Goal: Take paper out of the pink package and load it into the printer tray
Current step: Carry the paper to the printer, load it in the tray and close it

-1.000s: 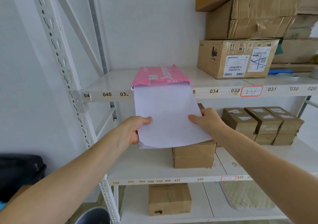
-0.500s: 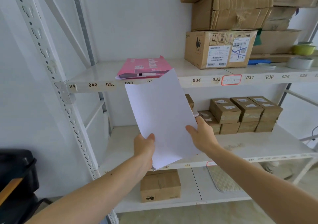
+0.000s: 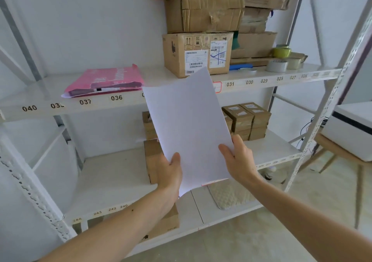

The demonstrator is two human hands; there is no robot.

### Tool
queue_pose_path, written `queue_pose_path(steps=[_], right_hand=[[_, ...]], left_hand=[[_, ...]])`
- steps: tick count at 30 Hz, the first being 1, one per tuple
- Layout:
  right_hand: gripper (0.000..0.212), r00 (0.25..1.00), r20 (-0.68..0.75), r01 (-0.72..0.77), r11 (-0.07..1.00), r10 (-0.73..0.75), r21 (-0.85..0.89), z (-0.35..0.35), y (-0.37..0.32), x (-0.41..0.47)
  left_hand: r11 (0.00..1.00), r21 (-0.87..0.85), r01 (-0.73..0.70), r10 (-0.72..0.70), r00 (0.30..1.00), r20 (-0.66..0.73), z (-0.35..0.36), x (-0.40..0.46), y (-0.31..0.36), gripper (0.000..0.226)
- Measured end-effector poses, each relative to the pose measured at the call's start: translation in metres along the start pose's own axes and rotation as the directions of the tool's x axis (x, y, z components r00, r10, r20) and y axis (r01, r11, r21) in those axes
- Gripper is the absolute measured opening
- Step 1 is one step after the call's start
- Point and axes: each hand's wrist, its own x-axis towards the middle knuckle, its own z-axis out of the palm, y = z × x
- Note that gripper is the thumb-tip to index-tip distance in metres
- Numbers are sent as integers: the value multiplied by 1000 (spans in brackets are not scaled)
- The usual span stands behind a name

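I have the sheaf of white paper pinched at its lower edge from both sides: my left hand clamps the bottom left corner, thumb on the front face, and my right hand grips the bottom right, so the sheets stand nearly upright and stay squared rather than fanning. Up and to the left of my grip, well apart from it, the pink package lies flat on the shelf, its mouth open. Far right of my hands sits a white machine, probably the printer; I judge carrying comes next.
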Motion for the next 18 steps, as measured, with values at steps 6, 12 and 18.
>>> queue_pose_path(steps=[6,12,18], right_hand=[[14,991,-114,-68,997,70,19,-49,46,17],[19,956,-254,-149,989,150,22,-87,91,45],[20,907,-366,-217,976,209,19,-125,130,85]], left_hand=[[999,47,-19,10,986,169,69,6,-6,22],[998,10,-63,56,946,321,143,25,-6,20],[998,-5,-56,52,874,483,220,55,-5,22]])
